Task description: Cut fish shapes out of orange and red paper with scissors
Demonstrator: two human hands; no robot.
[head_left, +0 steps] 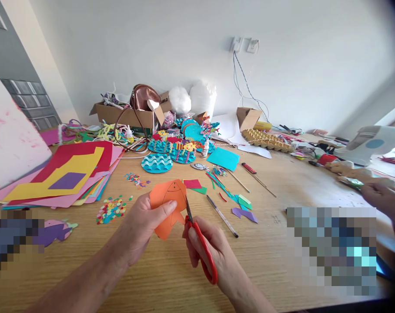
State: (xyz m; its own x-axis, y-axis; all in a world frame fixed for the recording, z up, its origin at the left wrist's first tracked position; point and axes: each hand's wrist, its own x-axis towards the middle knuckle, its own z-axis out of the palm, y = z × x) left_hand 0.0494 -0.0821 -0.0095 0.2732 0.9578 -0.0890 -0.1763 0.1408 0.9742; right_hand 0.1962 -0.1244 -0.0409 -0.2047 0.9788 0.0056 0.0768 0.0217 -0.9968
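In the head view, the left hand [144, 221] has its grip pinching a piece of bright orange paper [166, 195] marked with dark drawn lines, raised above the light-brown wooden surface [266, 248]. The right hand [210, 239] has its grip wrapped around red-handled metal scissors [202, 239], their blades at the paper's right edge. A slim clear-barrelled pen [222, 216] lies near a jagged purple paper scrap [246, 214].

scissors [203, 242]: smooth red plastic handles, bare metal blades. orange sheet [171, 198]: matt paper, smooth. counter [152, 287]: wood-look, grain visible, slight sheen. brown bag [145, 95]: glossy, leather-like. egg tray [267, 141]: rough moulded pulp. box [127, 117]: matt cardboard.
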